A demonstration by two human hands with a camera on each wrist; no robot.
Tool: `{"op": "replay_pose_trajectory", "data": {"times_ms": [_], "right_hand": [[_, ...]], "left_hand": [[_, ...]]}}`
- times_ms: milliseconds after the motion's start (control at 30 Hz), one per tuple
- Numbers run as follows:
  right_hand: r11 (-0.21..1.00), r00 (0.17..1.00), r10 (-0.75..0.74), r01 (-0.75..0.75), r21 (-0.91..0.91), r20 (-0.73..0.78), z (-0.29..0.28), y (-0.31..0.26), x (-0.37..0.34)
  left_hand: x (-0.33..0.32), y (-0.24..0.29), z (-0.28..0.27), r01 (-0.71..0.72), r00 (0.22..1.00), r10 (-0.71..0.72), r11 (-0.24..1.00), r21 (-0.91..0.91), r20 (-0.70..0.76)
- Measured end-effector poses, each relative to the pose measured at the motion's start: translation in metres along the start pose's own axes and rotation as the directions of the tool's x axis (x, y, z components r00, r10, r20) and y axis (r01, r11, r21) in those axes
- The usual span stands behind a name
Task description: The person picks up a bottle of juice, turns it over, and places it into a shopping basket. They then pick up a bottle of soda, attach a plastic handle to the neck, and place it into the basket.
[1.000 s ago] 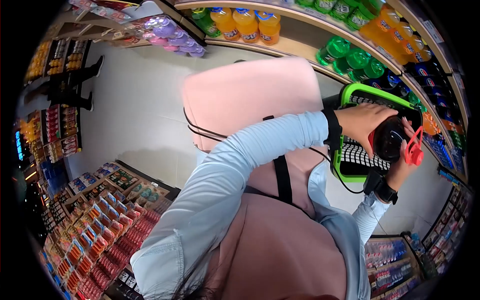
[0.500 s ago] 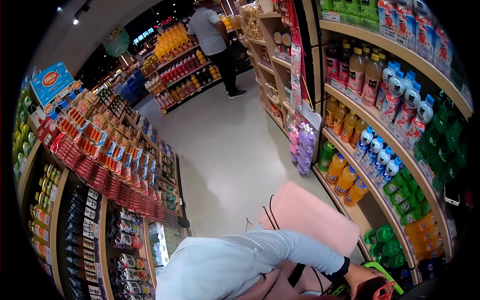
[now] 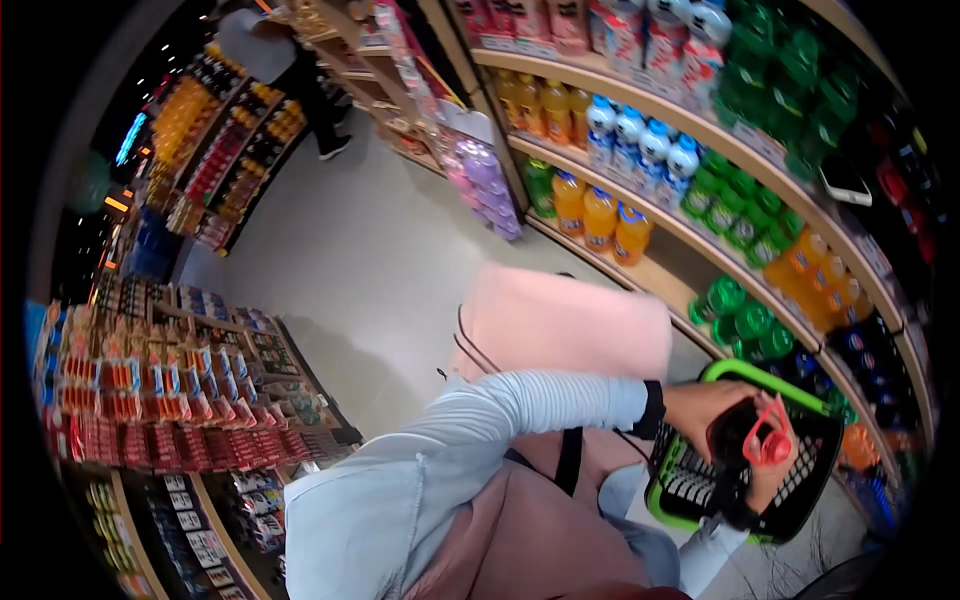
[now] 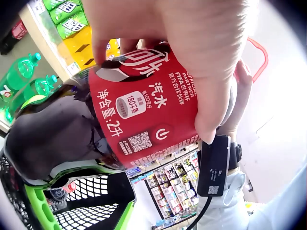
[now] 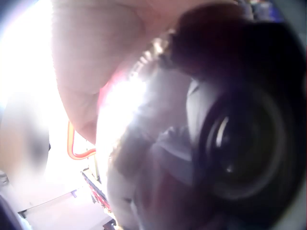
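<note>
A large cola bottle with a red label lies tilted between both hands, over the shopping basket. My left hand grips it round the label, thumb on the near side in the left wrist view. At the cap end, my right hand holds the bottle beside a red carrying loop. Dark bottle surface fills much of the right wrist view, and the right hand lies against it. Inside the black basket with its green rim is a dark bottle with a red cap.
Drink shelves run along the right, with green bottles and orange bottles low down. A pink padded block is in front of my body. Snack racks stand at left. Another person stands farther down the aisle.
The head view swung up along the aisle, then partly back down toward the basket. Both hands still hold the cola bottle over the basket; its cap end now faces the head camera more.
</note>
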State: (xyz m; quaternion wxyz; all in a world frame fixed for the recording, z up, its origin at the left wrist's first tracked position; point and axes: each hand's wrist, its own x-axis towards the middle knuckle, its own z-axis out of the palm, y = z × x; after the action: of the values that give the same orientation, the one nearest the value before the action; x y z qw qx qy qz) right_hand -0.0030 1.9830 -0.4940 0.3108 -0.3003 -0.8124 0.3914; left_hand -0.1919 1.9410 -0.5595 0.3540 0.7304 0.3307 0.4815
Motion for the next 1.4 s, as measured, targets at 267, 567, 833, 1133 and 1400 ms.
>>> {"op": "replay_pose_trajectory", "data": {"times_ms": [267, 567, 833, 1133, 1400], "right_hand": [[0.933, 0.794, 0.359, -0.28, 0.228, -0.491, 0.032, -0.01, -0.024], [0.944, 0.631, 0.33, -0.217, 0.248, -0.702, 0.04, -0.01, -0.023], [0.957, 0.722, 0.282, -0.255, 0.137, -0.632, 0.033, -0.005, -0.006], [0.967, 0.795, 0.244, -0.241, 0.079, -0.555, 0.024, 0.002, -0.006], [0.976, 0.873, 0.218, -0.201, 0.084, -0.436, -0.001, 0.016, -0.015]], "left_hand": [[0.008, -0.017, 0.018, 0.065, 0.998, -0.066, 0.998, -0.01, -0.015], [0.01, -0.029, 0.038, 0.103, 0.995, -0.101, 0.988, -0.118, 0.021], [0.006, -0.034, 0.014, 0.135, 0.988, -0.12, 0.976, -0.171, 0.094], [-0.006, -0.061, 0.006, 0.272, 0.943, -0.249, 0.959, -0.082, 0.219], [0.012, -0.062, 0.01, 0.261, 0.929, -0.195, 0.948, -0.182, 0.316]]}}
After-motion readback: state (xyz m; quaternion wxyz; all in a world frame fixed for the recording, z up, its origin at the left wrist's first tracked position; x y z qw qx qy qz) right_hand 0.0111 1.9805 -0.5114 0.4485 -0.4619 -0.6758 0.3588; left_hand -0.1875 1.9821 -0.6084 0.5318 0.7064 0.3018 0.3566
